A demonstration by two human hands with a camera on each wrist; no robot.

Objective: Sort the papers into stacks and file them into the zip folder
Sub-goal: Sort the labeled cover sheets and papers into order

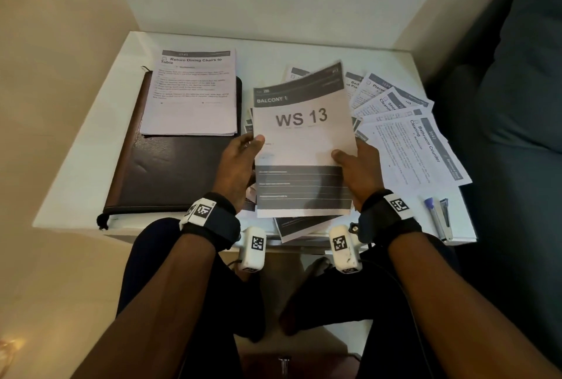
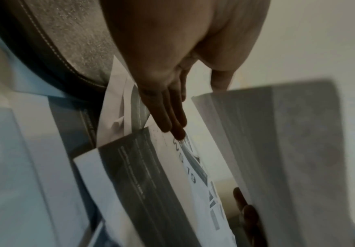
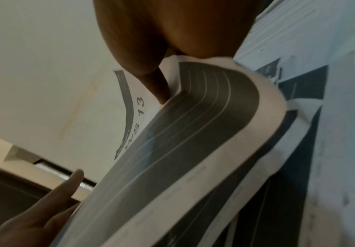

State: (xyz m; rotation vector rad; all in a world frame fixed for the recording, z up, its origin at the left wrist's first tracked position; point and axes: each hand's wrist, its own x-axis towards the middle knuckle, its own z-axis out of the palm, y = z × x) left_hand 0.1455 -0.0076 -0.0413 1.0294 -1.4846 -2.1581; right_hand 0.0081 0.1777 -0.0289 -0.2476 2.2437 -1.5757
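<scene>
Between both thumbs: white printed "WS 13" paper bundle [image 1: 304, 147], lifted off the table.
Left hand [image 1: 240, 162] and right hand [image 1: 355, 168] pinch its side edges, probably squaring sheets for stacking; dark leather zip folder [image 1: 170, 172] left of fingers.

Your zip folder [image 1: 170, 165] lies left with a paper stack [image 1: 191, 95] on it; loose papers [image 1: 407, 135] fan out right, pen [image 1: 433, 211] nearest you.

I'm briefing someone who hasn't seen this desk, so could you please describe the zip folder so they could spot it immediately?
Start at the white table and look to its left half. The zip folder lies flat and closed there, with a neat stack of sheets on its far end. It is the only dark brown leather-look item, unlike the white printed papers around it.
</scene>
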